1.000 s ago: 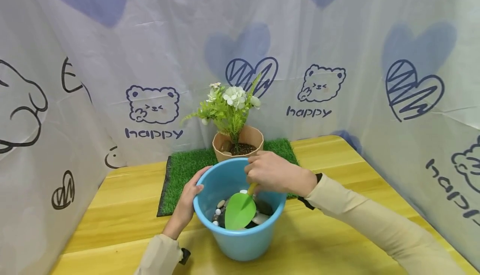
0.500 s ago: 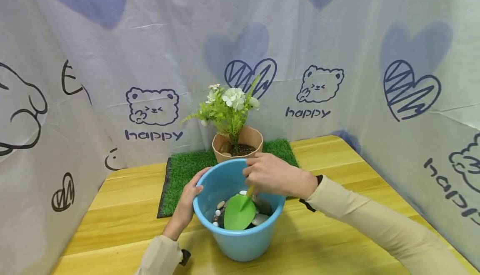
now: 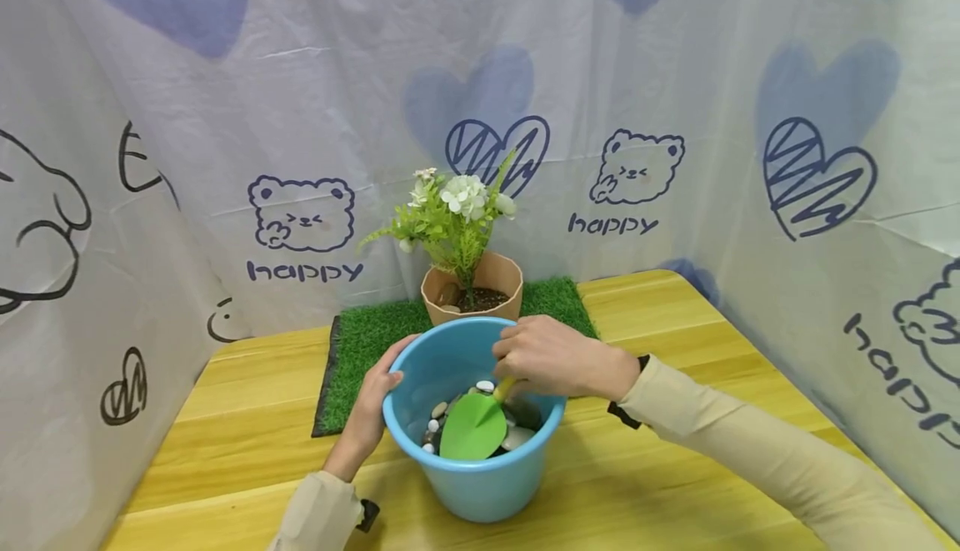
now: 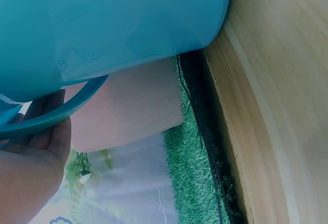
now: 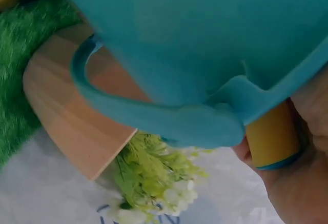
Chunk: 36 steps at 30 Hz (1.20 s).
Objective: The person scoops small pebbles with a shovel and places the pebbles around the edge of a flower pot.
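A blue bucket [image 3: 487, 488] stands on the table with dark and white stones [image 3: 517, 437] inside. My left hand [image 3: 369, 405] grips its left rim, thumb over the edge; in the left wrist view the fingers are behind the blue bucket handle [image 4: 66, 108]. Inside the bucket, a toy trowel with a green leaf-shaped blade [image 3: 474, 428] lies low over the stones, covering part of them. My right hand [image 3: 562, 359], over the bucket's right rim, holds the trowel's yellow handle [image 5: 274, 137], most of which its fingers hide in the head view.
Right behind the bucket, a tan pot [image 3: 510, 280] with an artificial white-flowered plant [image 3: 461, 217] and dark soil stands on a green turf mat [image 3: 360, 359]. Printed curtains [image 3: 300, 117] enclose the yellow wood-grain table [image 3: 247, 443] at the back and sides.
The trowel blade has shifted slightly left and lies flatter among the stones. My right hand has dropped a little. My left hand stays on the bucket rim.
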{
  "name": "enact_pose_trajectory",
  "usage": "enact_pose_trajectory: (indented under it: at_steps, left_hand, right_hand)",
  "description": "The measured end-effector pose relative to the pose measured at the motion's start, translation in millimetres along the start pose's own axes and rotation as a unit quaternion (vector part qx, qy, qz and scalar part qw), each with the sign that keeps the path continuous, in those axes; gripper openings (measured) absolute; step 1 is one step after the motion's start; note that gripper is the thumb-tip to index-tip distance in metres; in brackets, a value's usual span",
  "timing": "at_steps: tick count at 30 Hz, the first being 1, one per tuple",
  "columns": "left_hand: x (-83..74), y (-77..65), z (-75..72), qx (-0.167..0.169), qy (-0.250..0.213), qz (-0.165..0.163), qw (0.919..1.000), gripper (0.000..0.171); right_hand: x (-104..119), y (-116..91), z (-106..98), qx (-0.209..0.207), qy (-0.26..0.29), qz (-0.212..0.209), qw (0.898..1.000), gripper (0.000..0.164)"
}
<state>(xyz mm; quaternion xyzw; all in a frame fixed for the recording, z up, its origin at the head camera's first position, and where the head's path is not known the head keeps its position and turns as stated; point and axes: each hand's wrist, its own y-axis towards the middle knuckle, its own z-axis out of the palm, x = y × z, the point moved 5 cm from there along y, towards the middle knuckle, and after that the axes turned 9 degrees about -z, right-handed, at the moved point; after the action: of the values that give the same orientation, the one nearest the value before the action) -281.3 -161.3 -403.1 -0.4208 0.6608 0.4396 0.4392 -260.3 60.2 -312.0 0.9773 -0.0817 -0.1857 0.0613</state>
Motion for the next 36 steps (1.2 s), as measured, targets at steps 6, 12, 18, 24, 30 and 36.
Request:
enact_pose_trajectory:
  at_steps: [6, 12, 18, 24, 30, 36]
  left_hand:
    - [0.1, -0.1, -1.4, 0.006, -0.003, 0.006, 1.0, 0.056]
    - [-4.0, 1.1, -1.3, 0.004, 0.003, 0.006, 1.0, 0.056]
    - [-3.6, 0.9, -1.9, 0.001, 0.003, -0.002, 1.0, 0.056]
    - [-1.7, -1.1, -0.4, 0.009, -0.001, -0.004, 1.0, 0.057]
    - [-2.0, -1.7, -0.3, 0.008, -0.002, -0.005, 1.0, 0.056]
    - [-2.4, -1.1, -1.2, 0.001, 0.003, -0.003, 1.0, 0.057]
  right_hand:
    - [-16.2, -2.4, -0.4, 0.018, 0.075, 0.035, 0.996, 0.012]
    - [-24.1, -5.2, -4.5, 0.022, 0.087, 0.067, 0.994, 0.013]
    - [-28.2, -3.5, -10.5, -0.023, 0.032, 0.087, 0.995, 0.012]
    - [-29.8, -3.7, -6.4, -0.02, -0.003, 0.107, 0.994, 0.013]
    - [-23.8, 0.1, -4.0, 0.0, -0.074, 0.104, 0.992, 0.016]
    - [-16.3, 8.7, -1.7, 0.002, -0.105, 0.07, 0.992, 0.021]
